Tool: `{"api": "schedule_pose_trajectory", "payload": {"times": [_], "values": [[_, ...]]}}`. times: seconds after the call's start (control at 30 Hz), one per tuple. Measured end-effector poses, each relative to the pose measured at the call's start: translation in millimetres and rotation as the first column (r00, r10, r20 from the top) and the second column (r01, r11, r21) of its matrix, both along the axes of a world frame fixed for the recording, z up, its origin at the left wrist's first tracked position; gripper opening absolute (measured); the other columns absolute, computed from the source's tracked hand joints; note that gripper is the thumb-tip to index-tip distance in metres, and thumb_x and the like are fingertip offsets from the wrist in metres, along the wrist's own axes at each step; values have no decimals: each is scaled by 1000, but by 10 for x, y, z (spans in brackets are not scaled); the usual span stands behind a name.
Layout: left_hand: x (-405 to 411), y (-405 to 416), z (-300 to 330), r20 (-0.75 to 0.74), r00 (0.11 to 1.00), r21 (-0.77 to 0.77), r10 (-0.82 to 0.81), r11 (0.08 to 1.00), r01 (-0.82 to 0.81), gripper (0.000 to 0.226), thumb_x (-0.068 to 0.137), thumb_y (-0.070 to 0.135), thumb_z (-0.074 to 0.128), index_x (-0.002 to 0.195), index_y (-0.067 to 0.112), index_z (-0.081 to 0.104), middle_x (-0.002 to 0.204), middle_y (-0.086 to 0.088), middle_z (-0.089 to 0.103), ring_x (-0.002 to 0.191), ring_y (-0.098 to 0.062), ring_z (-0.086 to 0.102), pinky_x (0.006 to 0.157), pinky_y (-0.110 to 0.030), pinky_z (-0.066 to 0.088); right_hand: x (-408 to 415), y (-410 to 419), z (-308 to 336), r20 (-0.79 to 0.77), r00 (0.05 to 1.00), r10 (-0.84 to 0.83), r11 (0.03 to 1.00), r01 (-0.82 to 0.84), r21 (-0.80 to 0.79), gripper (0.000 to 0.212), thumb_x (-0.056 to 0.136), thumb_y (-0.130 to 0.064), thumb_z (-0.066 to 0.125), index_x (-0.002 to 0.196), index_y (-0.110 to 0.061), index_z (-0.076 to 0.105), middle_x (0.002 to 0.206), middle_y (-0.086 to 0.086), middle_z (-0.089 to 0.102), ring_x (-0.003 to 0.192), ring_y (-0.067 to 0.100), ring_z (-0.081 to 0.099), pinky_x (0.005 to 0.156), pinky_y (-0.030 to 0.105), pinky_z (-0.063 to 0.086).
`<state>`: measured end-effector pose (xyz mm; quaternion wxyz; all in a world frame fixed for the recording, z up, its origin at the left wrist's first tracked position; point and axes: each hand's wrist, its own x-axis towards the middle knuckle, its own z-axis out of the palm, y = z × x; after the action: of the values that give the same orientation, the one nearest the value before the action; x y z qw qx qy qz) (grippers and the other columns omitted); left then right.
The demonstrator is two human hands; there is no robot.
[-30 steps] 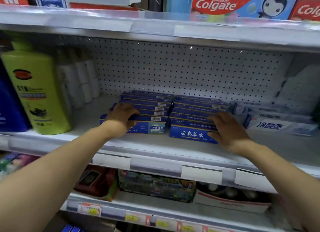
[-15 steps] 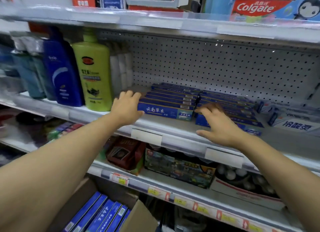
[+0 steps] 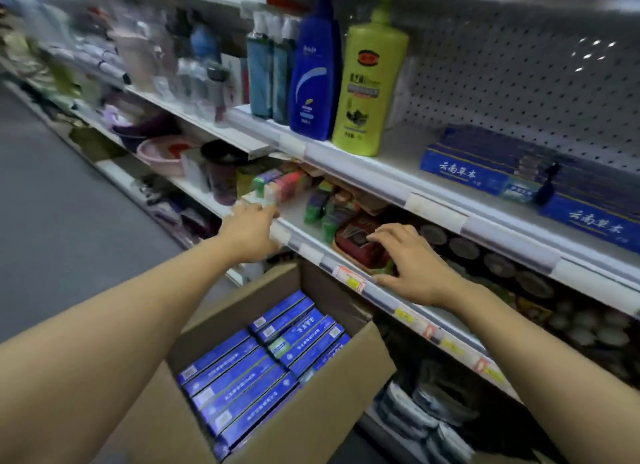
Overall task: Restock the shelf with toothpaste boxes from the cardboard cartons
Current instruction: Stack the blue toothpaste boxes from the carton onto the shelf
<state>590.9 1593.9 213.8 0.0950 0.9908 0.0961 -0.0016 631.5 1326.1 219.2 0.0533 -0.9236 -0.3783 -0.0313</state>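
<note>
left hand: empty, fingers loosely extended forward, holding nothing; it sits at the front edge of the lower shelf, near a cluster of small colourful packs. actual contact with the edge cannot be told because of blur.
right hand: empty, fingers spread and slightly bent, palm down; it is over the lower shelf's price rail, fingertips at a dark red packet. grip on the packet: none visible.
cardboard carton: open, on the floor below both forearms, in front of the shelving.
toothpaste boxes in carton: blue, lying flat in tight rows, filling the carton.
toothpaste boxes on shelf: blue, laid flat in stacked rows on the middle shelf, at right, above and well apart from both hands.
green bottle: upright on the middle shelf, left of the shelved boxes.
blue bottle: upright, just beside the green bottle on its left.
pegboard back panel: white, perforated, behind the shelved boxes.
far left of view: blurred shelving and grey floor; items there cannot be identified.
</note>
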Motion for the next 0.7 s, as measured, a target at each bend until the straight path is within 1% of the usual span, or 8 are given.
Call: {"api": "schedule_pose_trajectory", "payload": {"times": [0.07,0.17,0.27,0.37,0.53,0.7], "values": [[-246,174,-233,-58,997,-33,58,998,-60,61,85,35,64,138,21,37,139,-8,41,128,-31,34,97,-44,36,-79,234,-222,-52,998,41,999,-43,-21,66,81,-39,65,138,-17,39,139,3,35,126,23,31,102,31,28],[-544,353,-589,-130,985,-48,115,991,-122,59,85,30,62,138,21,37,140,-7,40,129,-30,32,99,-41,35,-155,528,-575,-149,985,93,993,-102,-58,68,78,-40,68,136,-16,42,138,5,35,125,25,33,105,32,29],[-733,474,-969,-198,967,-70,160,982,-177,59,85,34,63,137,22,38,139,-6,42,128,-29,35,100,-41,35,-145,743,-950,-235,963,133,982,-159,-99,71,74,-45,62,136,-16,42,136,6,37,126,27,34,107,32,29],[-836,544,-1355,-275,943,-98,188,970,-222,59,85,36,63,136,20,38,137,-9,44,127,-30,37,103,-42,36,-45,886,-1323,-305,939,157,969,-207,-138,64,81,-37,62,137,-17,39,139,5,34,127,25,32,105,31,29],[-825,543,-1960,-381,893,-101,238,950,-296,61,85,36,62,138,18,37,141,-8,40,129,-30,36,103,-43,36,341,965,-1907,-401,908,124,947,-228,-224,57,85,-23,59,138,-17,38,141,6,33,127,25,31,101,31,31],[-593,441,-2544,-481,840,-113,252,932,-344,58,87,39,59,137,22,36,138,-6,41,127,-28,36,99,-40,36,860,967,-2451,-481,875,61,924,-232,-305,58,86,-16,57,140,-15,37,141,7,33,127,27,32,105,35,33]]}}
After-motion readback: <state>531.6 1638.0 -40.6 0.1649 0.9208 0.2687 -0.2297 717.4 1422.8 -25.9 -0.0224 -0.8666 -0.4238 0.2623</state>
